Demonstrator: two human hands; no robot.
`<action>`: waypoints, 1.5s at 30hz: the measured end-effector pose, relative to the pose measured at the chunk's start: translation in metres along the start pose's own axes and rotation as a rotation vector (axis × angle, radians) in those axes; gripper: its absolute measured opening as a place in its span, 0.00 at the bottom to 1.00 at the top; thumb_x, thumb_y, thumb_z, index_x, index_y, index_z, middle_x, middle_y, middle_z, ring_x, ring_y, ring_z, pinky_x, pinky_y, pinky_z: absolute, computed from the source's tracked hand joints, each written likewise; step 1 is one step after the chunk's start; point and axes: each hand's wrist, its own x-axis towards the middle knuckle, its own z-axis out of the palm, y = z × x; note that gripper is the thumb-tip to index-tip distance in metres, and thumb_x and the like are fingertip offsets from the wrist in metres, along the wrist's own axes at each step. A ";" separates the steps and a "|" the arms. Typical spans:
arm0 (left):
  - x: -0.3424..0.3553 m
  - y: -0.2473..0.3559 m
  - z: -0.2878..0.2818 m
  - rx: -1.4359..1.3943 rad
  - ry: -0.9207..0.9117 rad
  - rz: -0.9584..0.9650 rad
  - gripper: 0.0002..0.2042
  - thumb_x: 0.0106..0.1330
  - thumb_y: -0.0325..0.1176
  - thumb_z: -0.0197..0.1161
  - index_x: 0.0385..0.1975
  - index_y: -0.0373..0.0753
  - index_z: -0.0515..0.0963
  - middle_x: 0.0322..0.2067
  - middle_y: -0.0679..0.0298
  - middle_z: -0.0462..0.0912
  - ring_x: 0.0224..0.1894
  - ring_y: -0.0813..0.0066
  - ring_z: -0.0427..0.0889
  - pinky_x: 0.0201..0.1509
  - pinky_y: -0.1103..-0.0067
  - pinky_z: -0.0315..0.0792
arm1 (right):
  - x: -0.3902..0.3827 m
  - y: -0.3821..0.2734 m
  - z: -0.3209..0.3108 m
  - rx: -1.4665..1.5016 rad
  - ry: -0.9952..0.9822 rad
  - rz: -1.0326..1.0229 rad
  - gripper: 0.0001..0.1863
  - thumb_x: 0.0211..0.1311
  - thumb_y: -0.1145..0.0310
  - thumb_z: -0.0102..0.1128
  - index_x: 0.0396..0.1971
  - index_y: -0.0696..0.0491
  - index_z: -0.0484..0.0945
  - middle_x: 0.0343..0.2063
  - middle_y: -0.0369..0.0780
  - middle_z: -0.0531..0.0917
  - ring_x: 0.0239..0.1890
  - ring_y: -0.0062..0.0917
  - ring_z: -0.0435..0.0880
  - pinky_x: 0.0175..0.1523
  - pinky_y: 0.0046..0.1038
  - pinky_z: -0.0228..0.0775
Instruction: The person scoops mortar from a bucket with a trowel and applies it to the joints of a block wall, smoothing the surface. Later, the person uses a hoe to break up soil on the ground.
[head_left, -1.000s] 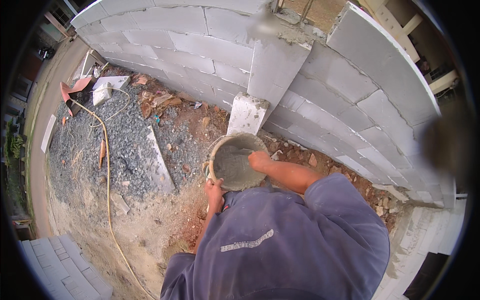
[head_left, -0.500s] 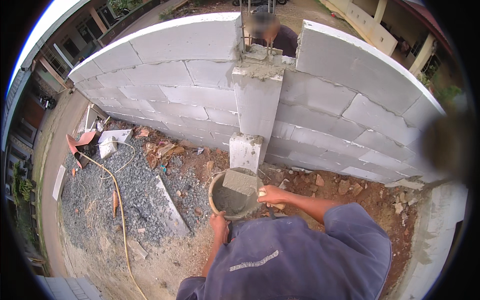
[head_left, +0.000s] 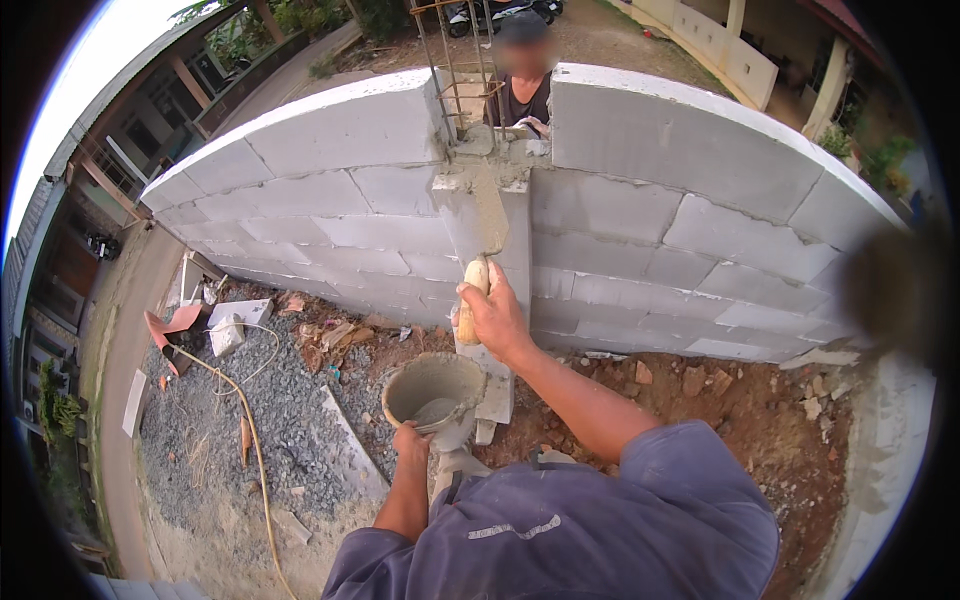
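My right hand (head_left: 492, 312) grips the pale wooden handle (head_left: 476, 279) of a trowel, raised over the bucket; its mortar-coated blade (head_left: 491, 214) is in front of the block column (head_left: 452, 210), just below the mortar-smeared top, though I cannot tell whether they touch. Down and to the left, my left hand (head_left: 410, 440) holds the near rim of a bucket (head_left: 403, 374) with wet grey mortar inside.
A block wall (head_left: 630, 200) runs either side of the column. A co-worker (head_left: 525, 95) stands behind it beside vertical rebar (head_left: 450, 85). Gravel (head_left: 240, 450), a cable (head_left: 250, 430), a red curved sheet (head_left: 172, 330), rubble and white offcuts lie on the ground.
My right hand has lifted the trowel out of the bucket up to the column. The view has tilted up, showing more of the co-worker. My left hand still holds the bucket.
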 end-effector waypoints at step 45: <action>0.173 0.188 -0.294 1.611 -0.061 0.544 0.18 0.63 0.35 0.58 0.50 0.36 0.80 0.49 0.47 0.83 0.53 0.47 0.80 0.54 0.60 0.74 | 0.251 0.018 0.082 0.055 0.464 -0.031 0.12 0.63 0.65 0.56 0.39 0.58 0.72 0.29 0.43 0.79 0.22 0.30 0.80 0.25 0.31 0.75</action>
